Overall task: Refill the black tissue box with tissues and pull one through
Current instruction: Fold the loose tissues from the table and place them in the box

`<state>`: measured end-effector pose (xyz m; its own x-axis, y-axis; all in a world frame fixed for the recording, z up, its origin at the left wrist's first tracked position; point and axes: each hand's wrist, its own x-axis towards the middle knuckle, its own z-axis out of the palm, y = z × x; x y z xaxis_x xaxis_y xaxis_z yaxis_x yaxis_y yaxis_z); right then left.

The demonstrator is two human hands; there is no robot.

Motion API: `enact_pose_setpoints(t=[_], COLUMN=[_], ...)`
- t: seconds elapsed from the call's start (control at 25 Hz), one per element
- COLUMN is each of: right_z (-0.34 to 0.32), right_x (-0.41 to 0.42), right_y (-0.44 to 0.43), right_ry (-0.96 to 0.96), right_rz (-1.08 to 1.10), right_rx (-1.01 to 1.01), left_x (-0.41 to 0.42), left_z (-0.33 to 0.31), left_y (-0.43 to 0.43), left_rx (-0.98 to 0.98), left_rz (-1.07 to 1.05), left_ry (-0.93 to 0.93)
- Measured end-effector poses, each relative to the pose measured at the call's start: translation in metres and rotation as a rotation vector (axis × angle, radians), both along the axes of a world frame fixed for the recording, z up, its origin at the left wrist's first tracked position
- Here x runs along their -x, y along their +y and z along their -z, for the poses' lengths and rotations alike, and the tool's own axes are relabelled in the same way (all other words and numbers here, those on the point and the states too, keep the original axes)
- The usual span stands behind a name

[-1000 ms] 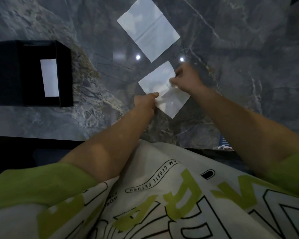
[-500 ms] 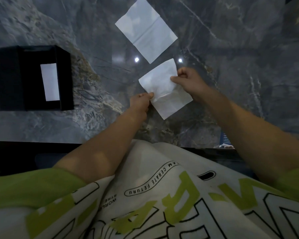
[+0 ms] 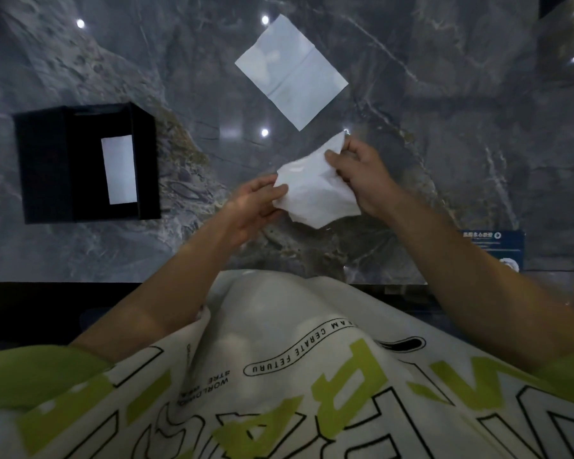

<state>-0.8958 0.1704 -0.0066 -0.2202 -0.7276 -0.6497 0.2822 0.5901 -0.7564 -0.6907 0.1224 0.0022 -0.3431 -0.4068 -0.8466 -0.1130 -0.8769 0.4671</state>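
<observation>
Both hands are pinching one tissue (image 3: 315,190) above the desk (image 3: 444,127), right of the black tissue box (image 3: 83,164): left hand (image 3: 256,203) and right hand (image 3: 361,173) fingers clamped on opposite edges. Recommended: keeping the folds light and the sheet narrow enough for the slot (image 3: 119,169). A second tissue (image 3: 292,71) is lying flat beyond. The box interior is too dark to read.

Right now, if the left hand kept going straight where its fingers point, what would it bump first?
The left hand points right, so it would probably push further into the crumpled tissue it already pinches, then meet the right hand.
</observation>
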Motion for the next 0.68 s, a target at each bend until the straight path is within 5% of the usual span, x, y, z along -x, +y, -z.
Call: enact_pose_setpoints(t=[0.68], right_z=[-0.046], right_x=[-0.137], right_y=[-0.022], right_ry=[-0.198], right_rz=[0.001], right_rx=[0.044], left_x=[-0.154], left_z=[-0.018], left_y=[-0.058], left_rx=[0.015], left_rz=[-0.029], left_ry=[0.095])
